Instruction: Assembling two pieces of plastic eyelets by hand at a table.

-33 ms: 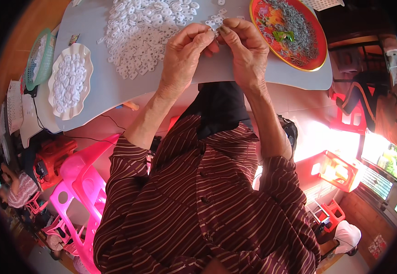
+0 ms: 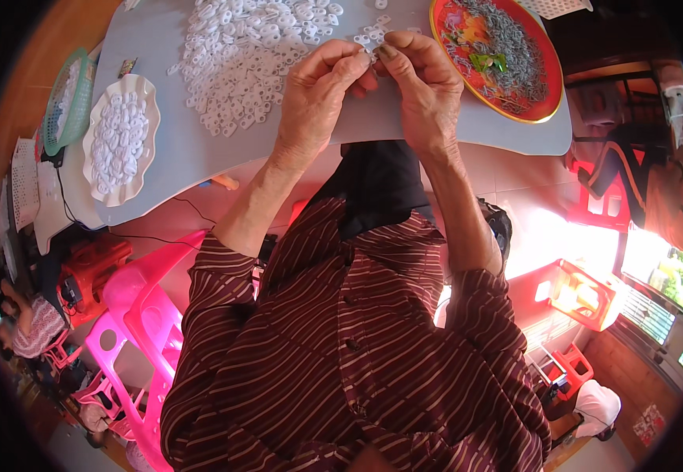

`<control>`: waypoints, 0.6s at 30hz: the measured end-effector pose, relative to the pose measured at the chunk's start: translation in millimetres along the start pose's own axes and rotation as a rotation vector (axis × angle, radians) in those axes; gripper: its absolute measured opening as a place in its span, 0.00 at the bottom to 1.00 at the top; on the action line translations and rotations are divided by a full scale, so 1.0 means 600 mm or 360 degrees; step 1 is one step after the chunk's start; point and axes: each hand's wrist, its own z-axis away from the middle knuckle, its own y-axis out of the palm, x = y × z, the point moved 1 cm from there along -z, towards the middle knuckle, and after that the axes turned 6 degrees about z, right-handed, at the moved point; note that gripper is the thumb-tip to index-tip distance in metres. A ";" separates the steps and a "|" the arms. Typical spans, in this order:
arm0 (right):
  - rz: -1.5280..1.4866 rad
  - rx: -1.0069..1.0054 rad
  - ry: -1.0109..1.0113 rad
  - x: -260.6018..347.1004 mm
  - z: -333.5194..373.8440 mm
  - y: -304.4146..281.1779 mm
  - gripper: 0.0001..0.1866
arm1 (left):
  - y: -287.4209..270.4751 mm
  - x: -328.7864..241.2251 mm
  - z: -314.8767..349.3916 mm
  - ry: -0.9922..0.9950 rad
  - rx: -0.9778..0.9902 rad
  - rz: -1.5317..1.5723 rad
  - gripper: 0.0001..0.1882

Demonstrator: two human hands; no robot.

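A mint-green, perforated plastic basket (image 2: 80,110) stands at the far left, beside a white, wavy-rimmed oval dish (image 2: 152,114) loaded with smooth white oval pieces (image 2: 117,145). Right of it, on the pale grey-blue tabletop (image 2: 176,161), spreads a broad heap of small white plastic pieces with holes (image 2: 235,75). The left hand (image 2: 316,94) comes up by the heap's right edge, its thumb and forefinger pinched on a tiny pale piece (image 2: 371,56) at the near-centre of the tabletop (what kind it is, the view is too coarse to tell). The right hand (image 2: 429,90) meets it there, its fingers apparently pinched on the same piece. On the right lies a round red tray with a gold rim (image 2: 528,112), strewn with thin grey bits (image 2: 518,55). Neither hand has visibly shifted since the preceding picture, so the fingertip work seems at the same point.
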 end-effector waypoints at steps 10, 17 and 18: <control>-0.0012 -0.0008 -0.0021 -0.002 0.001 0.000 0.07 | 0.005 0.006 0.000 0.0086 -0.0073 -0.0022 0.06; -0.0001 -0.0020 -0.0009 -0.004 0.001 0.001 0.07 | 0.001 0.010 -0.001 0.0084 -0.0060 -0.0061 0.06; 0.0001 -0.0017 -0.0008 -0.004 0.002 0.001 0.07 | 0.003 0.010 0.000 0.0099 -0.0063 -0.0051 0.06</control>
